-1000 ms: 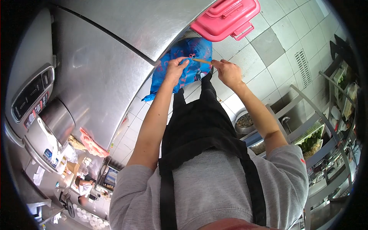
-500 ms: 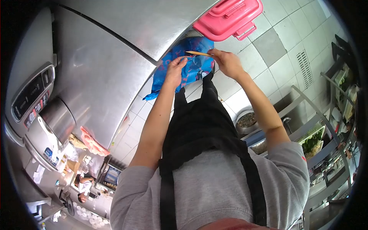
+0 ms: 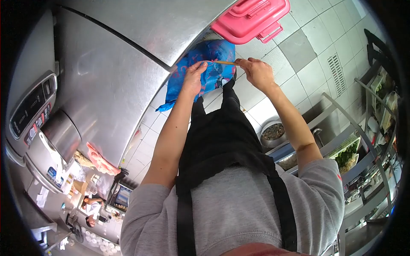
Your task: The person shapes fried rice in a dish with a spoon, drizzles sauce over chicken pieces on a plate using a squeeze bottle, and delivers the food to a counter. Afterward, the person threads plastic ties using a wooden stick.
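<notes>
My right hand (image 3: 257, 73) is closed round one end of a thin, tan, pencil-like stick (image 3: 226, 63), which points left. My left hand (image 3: 195, 77) is held in a pinch just left of the stick's far end. Whatever lies between its fingertips is too small to make out. Behind and below both hands is a blue bag or sack (image 3: 215, 51) with pink markings, close to my feet and beside the steel cabinet. I cannot tell whether my left fingertips touch it.
A steel worktop (image 3: 106, 64) runs along the left. Ahead, a pink lidded box (image 3: 252, 21) stands by the tiled floor (image 3: 294, 81). To the right are a bowl (image 3: 273, 133) and a metal rack (image 3: 341, 111) with greens. Another person (image 3: 92, 209) is far off, lower left.
The stick's left end has dropped slightly, so it lies more level and nearer my left fingertips. My right hand has shifted a little right and down. The view has shifted slightly.
</notes>
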